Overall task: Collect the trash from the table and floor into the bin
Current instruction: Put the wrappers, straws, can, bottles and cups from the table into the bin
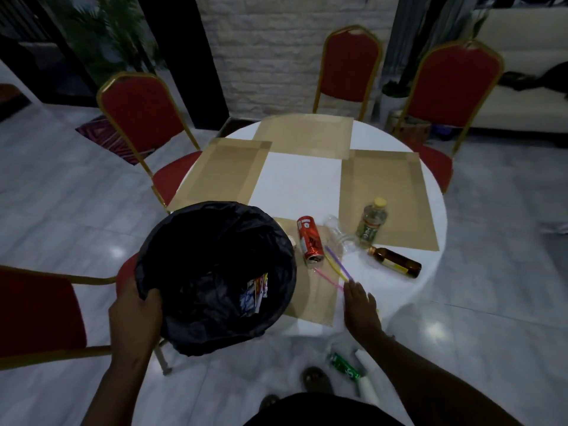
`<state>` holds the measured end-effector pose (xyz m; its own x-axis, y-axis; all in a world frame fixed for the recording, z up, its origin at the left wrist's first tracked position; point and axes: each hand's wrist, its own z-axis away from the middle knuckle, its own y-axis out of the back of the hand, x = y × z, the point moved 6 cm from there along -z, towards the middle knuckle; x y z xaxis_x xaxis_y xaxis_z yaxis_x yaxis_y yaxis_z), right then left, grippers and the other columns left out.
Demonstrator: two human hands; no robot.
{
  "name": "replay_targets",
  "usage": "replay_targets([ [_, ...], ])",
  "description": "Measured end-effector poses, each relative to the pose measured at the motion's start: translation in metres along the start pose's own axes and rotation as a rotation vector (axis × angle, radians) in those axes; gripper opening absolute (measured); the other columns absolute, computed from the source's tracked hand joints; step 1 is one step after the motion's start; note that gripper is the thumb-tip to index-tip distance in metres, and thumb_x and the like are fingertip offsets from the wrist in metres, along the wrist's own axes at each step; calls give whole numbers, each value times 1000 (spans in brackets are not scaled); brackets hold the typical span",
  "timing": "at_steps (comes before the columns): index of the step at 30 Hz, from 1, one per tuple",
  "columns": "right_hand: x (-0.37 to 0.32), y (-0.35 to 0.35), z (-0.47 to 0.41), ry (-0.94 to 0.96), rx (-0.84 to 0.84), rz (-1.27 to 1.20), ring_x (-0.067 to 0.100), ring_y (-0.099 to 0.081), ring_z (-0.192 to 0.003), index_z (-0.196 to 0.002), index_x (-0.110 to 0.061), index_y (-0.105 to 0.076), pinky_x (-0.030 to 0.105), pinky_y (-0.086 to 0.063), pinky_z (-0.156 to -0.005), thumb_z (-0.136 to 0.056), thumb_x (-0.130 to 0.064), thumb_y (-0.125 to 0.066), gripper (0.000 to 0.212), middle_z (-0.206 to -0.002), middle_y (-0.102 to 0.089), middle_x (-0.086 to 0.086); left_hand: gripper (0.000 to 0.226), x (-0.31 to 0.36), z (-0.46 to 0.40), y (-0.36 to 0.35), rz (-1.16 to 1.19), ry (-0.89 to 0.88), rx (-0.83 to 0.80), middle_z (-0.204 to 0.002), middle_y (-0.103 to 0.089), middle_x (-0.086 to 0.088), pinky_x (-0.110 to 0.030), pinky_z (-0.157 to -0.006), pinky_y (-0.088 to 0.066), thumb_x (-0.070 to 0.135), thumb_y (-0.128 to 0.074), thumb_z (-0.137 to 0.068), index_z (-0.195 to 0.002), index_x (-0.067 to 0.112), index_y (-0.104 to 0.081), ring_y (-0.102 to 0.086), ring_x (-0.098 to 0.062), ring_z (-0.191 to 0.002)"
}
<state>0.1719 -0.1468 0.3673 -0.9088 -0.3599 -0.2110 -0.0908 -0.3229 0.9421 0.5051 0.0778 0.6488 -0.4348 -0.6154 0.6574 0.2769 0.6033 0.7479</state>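
Bin lined with a black plastic bag [215,272] sits at the near-left edge of the round white table [307,179], partly overhanging a tan woven placemat [316,302]. Left hand [135,315] is clamped on the bin's near-left rim, fingers curled over the bag edge. Inside the bin: a few crumpled coloured wrappers [253,295] lying against the right wall.

Right hand [361,309] is held flat over the table's near edge, fingers extended and together, palm down — gripping nothing. Its fingertips are just at the near ends of the thin plastic straws [336,267], which are purple, yellow and pink; whether they touch cannot be told.

Trash on the table, all to the right of the bin:
- red crushed drink can [310,242], on its side, open end toward the camera, just beside the straws
- clear plastic cup [339,236], on its side, between can and bottles
- clear plastic bottle with yellow cap [372,221], upright on another placemat
- brown glass bottle [395,261], lying on its side, neck pointing left

Trash on the floor, below the right forearm — a green can [344,365] and a white rolled object [367,379], touching or nearly so; blurred.

Red chairs with gold frames [138,118] ring the table.
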Motion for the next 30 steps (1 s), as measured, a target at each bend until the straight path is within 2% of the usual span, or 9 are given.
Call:
replay_targets([
  [3,2,3,-6,-14,-2,6,34,-40,-129,-139,-6,-38,48,-42,-98,-83,-13,-66,63,-145,-38,18,33,4,3,0,-28,-20,-22,-70,-54,-3,-28,-51,-35,17,-42,-87,-115,2,-52,-51,-15,-64],
  [5,2,9,-6,-16,-14,21,34,-51,-113,-132,-5,-45,43,-52,-83,-80,-11,-70,58,-136,-47,20,49,7,4,2,-17,-12,-27,-69,-52,-2,-32,-53,-35,26,-37,-78,-117,0,-50,-49,-11,-63],
  [8,6,20,-8,-41,-9,38,27,-52,-98,-121,-8,-49,34,-50,-70,-83,-7,-63,41,-115,-54,14,53,9,5,4,-7,10,-22,-70,-51,-2,-36,-59,-36,29,-36,-75,-116,0,-49,-48,-11,-64],
  [10,8,23,-11,-45,-2,56,25,-51,-95,-118,-10,-50,32,-48,-67,-85,-6,-58,35,-109,-54,11,52,9,7,5,-5,18,-24,-70,-52,-3,-35,-59,-36,28,-36,-75,-116,-1,-49,-48,-11,-64],
  [14,11,19,-11,-53,-13,48,24,-50,-98,-121,-10,-48,32,-48,-72,-85,-10,-60,38,-112,-52,11,49,8,7,5,-26,20,-19,-66,-50,-2,-32,-53,-34,25,-37,-76,-113,-5,-49,-48,-12,-61],
  [18,8,19,-7,-90,0,6,23,-45,-102,-119,-13,-46,31,-46,-79,-87,-14,-58,34,-115,-47,9,30,5,4,3,-68,23,-22,-59,-47,-6,-29,-48,-32,7,-45,-88,-112,-10,-47,-46,-18,-54],
  [21,3,25,-3,-136,15,-59,22,-45,-102,-117,-12,-48,32,-46,-82,-90,-16,-56,28,-116,-46,10,25,1,-1,0,-70,18,-27,-59,-48,-8,-29,-44,-34,4,-45,-90,-111,-8,-49,-47,-20,-53],
  [25,-10,47,7,-151,105,-179,26,-50,-91,-107,0,-55,33,-45,-70,-87,3,-52,21,-107,-49,16,10,-2,-5,-1,-23,7,-49,-66,-54,-14,-25,-46,-38,6,-44,-90,-97,4,-51,-53,-27,-61],
  [30,-43,134,27,28,367,-388,26,-52,-77,-97,1,-57,29,-41,-66,-81,18,-48,25,-93,-54,18,10,4,-5,-3,45,-29,-45,-69,-54,-17,-28,-54,-36,4,-45,-90,-81,1,-49,-49,-23,-60],
])
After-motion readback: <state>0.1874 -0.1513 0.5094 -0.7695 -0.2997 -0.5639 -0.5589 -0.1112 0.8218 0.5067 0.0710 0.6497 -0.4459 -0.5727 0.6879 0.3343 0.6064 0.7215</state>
